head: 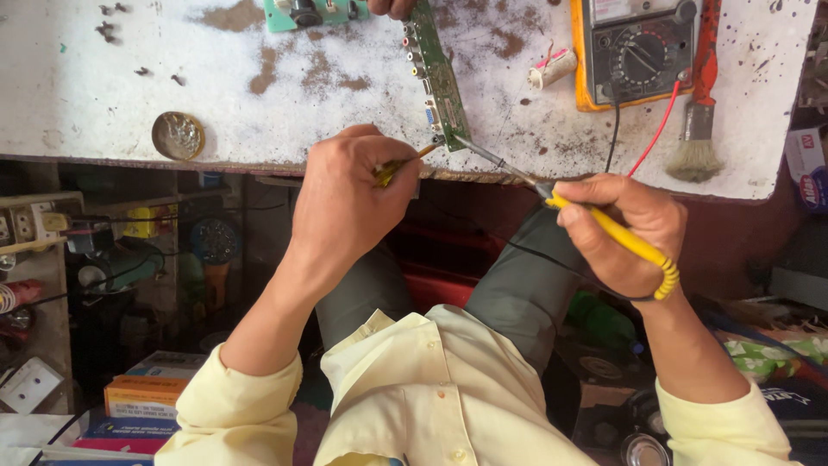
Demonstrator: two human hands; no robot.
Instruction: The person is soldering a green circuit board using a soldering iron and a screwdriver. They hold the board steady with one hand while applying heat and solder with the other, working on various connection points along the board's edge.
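I start with the white, stained and scorched workbench top, which fills the upper half of my view. On it at the far right sits an orange-cased analogue multimeter, with red and black leads trailing toward me, and beside that a red-handled paintbrush with pale bristles.

The long green printed circuit board lies on the bench slightly left of centre, running away from me, with its near end right at the bench edge; a third hand at the top of the view rests on its far end. A round metal tin of solder dross sits well to the left.

My right hand is closed in a pen grip around the yellow-handled soldering iron, its metal tip touching the near end of the board. My left hand is curled shut, pinching a slim yellow-and-brass tool whose point meets the same corner.

What worries me: the joint sits at the very lip, so too much pressure could tip the board off the edge. The iron hangs above my lap, so a slip could burn cloth or skin. Its black cord drapes across my knee and could snag. Dwelling too long could lift a pad.
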